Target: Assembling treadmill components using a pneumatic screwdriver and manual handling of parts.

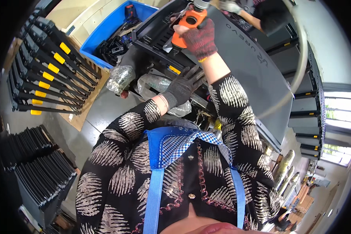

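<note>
My right hand [202, 42], in a dark red and black knit glove, is closed around an orange power screwdriver [192, 18]. The tool is held over the edge of a long dark grey treadmill-like panel [238, 50]; its working tip cannot be made out. Lower down, my left hand [179, 90] wears a dark glove and lies with fingers spread at the panel's near edge. Beside the left fingers, a yellow label [174, 70] sits on the black frame. Clear plastic wrapping [150, 84] bunches up against the left wrist.
A blue bin [95, 41] holds tools and black parts at the upper left. Black frames with yellow tags [46, 84] stand in a row at left, above stacked dark panels [45, 175]. Another person's gloved hand [231, 7] works at the far side. A pale hose [300, 58] hangs at right.
</note>
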Demonstrator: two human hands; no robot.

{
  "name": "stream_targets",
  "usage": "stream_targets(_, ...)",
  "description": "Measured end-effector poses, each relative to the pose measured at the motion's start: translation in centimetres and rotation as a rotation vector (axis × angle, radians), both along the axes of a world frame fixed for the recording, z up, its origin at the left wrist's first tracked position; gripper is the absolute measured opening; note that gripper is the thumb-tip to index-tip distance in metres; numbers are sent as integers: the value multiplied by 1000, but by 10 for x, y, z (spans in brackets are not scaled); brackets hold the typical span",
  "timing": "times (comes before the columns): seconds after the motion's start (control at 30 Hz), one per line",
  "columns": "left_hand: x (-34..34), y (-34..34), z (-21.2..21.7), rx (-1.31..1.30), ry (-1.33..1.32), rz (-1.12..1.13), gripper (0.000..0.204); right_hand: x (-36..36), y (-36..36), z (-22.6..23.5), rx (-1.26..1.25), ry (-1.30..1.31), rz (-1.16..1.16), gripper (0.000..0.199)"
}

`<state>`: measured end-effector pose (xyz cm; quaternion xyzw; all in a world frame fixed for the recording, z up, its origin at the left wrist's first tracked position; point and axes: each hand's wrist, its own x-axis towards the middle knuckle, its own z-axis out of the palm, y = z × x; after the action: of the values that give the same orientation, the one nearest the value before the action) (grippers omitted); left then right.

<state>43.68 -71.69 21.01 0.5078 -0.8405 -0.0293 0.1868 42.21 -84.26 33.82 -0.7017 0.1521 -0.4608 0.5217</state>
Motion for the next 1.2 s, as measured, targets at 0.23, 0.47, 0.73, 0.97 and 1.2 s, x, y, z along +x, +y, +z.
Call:
stream_targets(0.23,-8,-4,8,56,-46,28,69,-140,69,34,69,-414,41,32)
stream_targets(0.47,-7,-8,1,-107,-43,-79,70,-331,166,-18,431,-458,-847,32)
stream_targets(0.73,-53,-25,21,-154,-167,0,68,-456,269,-176,549,-196,-1592,33)
stream_targets(0.97,-109,-46,51,-250,-461,-184,61,-447,289,-246,846,532,-1754,41)
stream_targets(1.2,-112,-46,36,-266,-345,-186,56,-442,292,-301,1109,710,-1736,40)
